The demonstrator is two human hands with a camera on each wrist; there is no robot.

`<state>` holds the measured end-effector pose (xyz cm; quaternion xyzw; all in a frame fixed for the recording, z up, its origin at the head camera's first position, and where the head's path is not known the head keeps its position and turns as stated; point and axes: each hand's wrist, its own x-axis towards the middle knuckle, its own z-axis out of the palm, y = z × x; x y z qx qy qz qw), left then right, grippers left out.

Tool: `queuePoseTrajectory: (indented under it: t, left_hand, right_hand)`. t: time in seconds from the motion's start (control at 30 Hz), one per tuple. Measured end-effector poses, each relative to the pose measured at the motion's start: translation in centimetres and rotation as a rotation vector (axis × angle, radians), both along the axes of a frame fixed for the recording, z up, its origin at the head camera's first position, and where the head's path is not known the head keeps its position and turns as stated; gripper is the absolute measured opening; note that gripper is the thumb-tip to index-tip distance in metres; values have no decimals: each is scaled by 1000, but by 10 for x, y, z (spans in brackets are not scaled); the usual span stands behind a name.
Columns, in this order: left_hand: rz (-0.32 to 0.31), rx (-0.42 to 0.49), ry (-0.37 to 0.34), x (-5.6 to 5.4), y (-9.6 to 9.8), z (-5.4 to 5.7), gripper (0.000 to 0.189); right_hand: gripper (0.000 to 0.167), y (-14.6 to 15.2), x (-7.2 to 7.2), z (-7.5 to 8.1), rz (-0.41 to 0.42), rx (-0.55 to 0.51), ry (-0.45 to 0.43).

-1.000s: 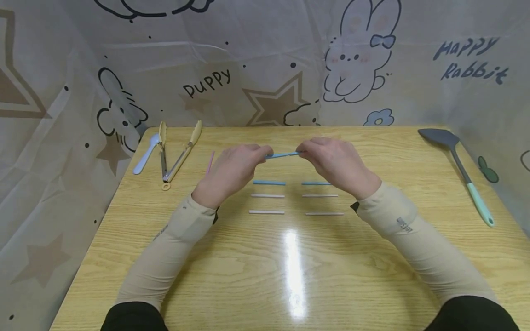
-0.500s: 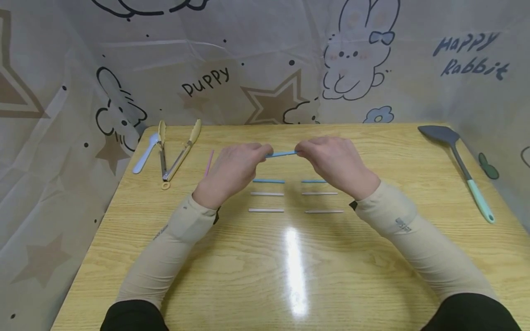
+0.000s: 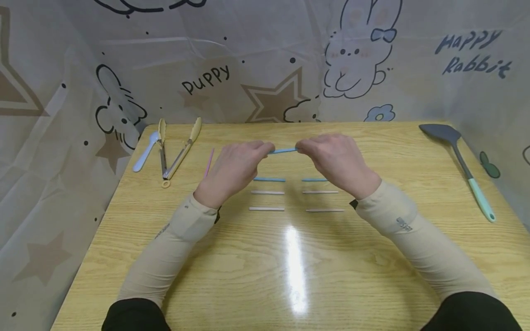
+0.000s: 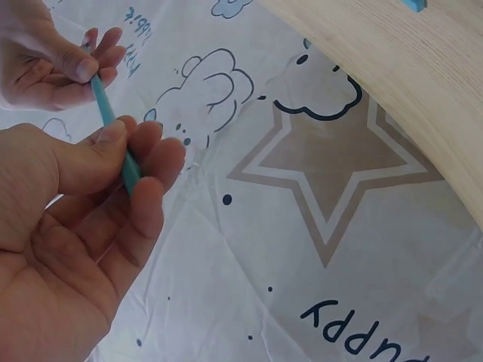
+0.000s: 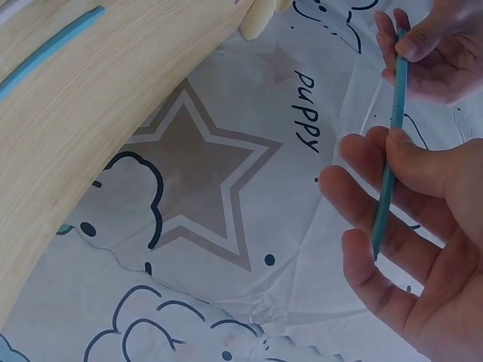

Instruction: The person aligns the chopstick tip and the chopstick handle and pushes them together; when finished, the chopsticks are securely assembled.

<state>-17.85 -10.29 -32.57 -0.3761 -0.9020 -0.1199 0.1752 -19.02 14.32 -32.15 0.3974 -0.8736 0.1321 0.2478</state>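
Note:
A thin blue straw (image 3: 283, 151) is held up over the far part of the table, stretched between both hands. My left hand (image 3: 233, 168) pinches its left end between thumb and fingertips. The right hand (image 3: 337, 163) pinches the other end the same way. In the left wrist view the straw (image 4: 102, 102) looks straight, one end lying across the left fingers. The right wrist view shows the straw's (image 5: 385, 192) opposite end running down past the right fingers. Below the hands lie two short blue pieces (image 3: 269, 179), the right one partly hidden by the right hand.
Several short whitish pieces (image 3: 267, 209) lie in two columns nearer the front. A pink stick (image 3: 209, 162) lies left of the left hand. Tongs (image 3: 178, 158) and a pale blue spoon (image 3: 146, 153) are at the back left, a spatula (image 3: 459, 161) at the right edge.
Both hands keep their pinch on the blue straw and hardly move. The table sits slightly higher in the head view than before.

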Motion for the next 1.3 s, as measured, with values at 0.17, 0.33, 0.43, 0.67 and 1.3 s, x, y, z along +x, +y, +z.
queuePoseTrajectory:
  t: [0.17, 0.33, 0.43, 0.67, 1.3]
  left_hand:
    - [-5, 19, 65, 1, 2, -1, 36]
    - [-13, 38, 106, 1, 3, -3, 42]
    - [-24, 44, 129, 1, 3, -4, 43]
    - [-62, 85, 170, 0, 2, -4, 45]
    - [-52, -36, 11, 8, 18, -11, 9]
  right_hand:
    - [5, 1, 0, 2, 3, 2, 54]
    - [7, 1, -1, 3, 20, -11, 87]
    - [6, 0, 0, 2, 25, -29, 83]
    - [9, -3, 2, 3, 45, -67, 83]
    - [16, -10, 5, -5, 59, 160, 65]
